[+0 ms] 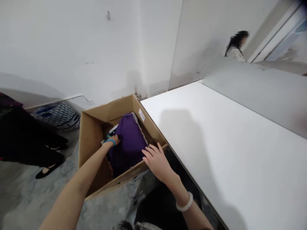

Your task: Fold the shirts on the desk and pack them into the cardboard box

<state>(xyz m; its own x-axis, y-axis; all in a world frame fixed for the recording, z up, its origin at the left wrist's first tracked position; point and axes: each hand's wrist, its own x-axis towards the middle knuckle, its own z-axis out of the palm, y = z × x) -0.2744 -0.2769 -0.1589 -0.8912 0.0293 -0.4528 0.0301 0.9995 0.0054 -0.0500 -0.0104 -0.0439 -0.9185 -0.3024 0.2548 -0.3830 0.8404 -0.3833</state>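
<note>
A deep cardboard box (pixel 92 127) stands against the white table, its top uncovered. Inside it lies a folded purple cloth (pixel 130 134) with a pale edging along its right side; other pieces of fabric show partly at its left. My left hand (pixel 115 140), with a blue band at the wrist, reaches into the box. Its fingers are curled at the cloth's left edge, their tips partly hidden. My right hand (pixel 155 159), fingers spread, is over the near right rim of the box, close to the cloth's right corner. Nothing is held in it.
The white tabletop (pixel 235 153) borders the box on the right, with a low partition (pixel 251 83) behind it. A patterned bag (pixel 59 115) lies on the floor at left, beside a person in dark trousers (pixel 26 137). Another person (pixel 236 48) is beyond the partition.
</note>
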